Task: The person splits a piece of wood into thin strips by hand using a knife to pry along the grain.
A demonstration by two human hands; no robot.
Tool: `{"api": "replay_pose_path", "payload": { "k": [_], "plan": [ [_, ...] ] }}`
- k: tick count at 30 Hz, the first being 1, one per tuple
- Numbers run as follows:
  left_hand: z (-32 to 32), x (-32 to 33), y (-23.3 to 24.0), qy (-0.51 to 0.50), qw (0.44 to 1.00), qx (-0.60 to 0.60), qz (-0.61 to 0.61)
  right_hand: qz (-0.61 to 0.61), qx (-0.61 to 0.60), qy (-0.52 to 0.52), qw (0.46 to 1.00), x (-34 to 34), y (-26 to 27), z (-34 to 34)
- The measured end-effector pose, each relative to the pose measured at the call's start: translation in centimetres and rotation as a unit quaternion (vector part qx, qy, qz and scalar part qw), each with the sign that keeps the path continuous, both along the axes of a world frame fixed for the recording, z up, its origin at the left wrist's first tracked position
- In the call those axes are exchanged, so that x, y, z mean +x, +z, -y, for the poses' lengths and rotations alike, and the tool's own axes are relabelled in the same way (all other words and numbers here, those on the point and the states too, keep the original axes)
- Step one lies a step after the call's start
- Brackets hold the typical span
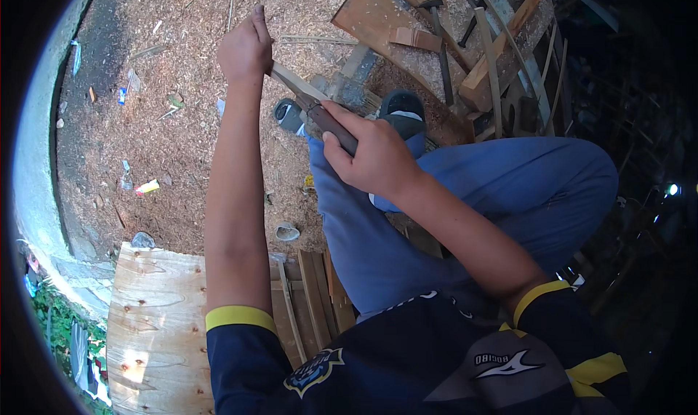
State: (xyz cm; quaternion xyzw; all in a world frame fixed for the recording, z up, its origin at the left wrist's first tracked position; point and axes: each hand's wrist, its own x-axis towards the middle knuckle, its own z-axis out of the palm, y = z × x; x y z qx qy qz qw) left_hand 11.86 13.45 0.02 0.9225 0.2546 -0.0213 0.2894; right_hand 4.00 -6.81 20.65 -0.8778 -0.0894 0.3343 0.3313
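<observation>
My right hand point(376, 156) grips the dark brown handle point(334, 125) of a bladed hand tool, probably a knife. Its narrow metal blade point(292, 82) points away from me towards my left hand point(245, 52). Along the blade lies a pale thin wooden strip point(305, 85), and the two overlap. My left hand is closed in a fist at their far end, with its thumb raised. The fist hides the strip's end and the blade's tip. Both are held above the ground, over my shoes point(402, 107).
Wood shavings point(180, 109) cover the ground. At upper right, a hammer point(436, 44) and a wooden block point(415, 38) lie on a broad plank point(362, 14) among several timber pieces. A plywood sheet point(158, 317) is at lower left, near a transparent cup point(286, 231). A wall point(35, 158) bounds the left.
</observation>
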Motion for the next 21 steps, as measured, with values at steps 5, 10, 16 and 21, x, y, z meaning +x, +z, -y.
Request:
{"api": "replay_pose_path", "payload": {
  "k": [5,10,16,21],
  "plan": [
    [-1.2,-0.4,-0.9,-0.009,1.0,0.024,-0.011,0.029,0.016,-0.006,0.999,-1.3,3.5,2.9],
    [0.0,-0.2,0.1,0.023,0.999,0.016,-0.015,-0.005,0.0,-0.003,1.0,-1.2,5.5,2.3],
    [-0.5,0.6,0.6,-0.035,0.998,0.035,-0.045,-0.019,0.019,-0.029,0.999,-0.6,5.6,3.4],
    [-1.5,1.0,0.0,-0.123,0.987,0.063,-0.078,-0.047,0.006,-0.018,0.999,-0.2,4.6,2.6]
  ]
}}
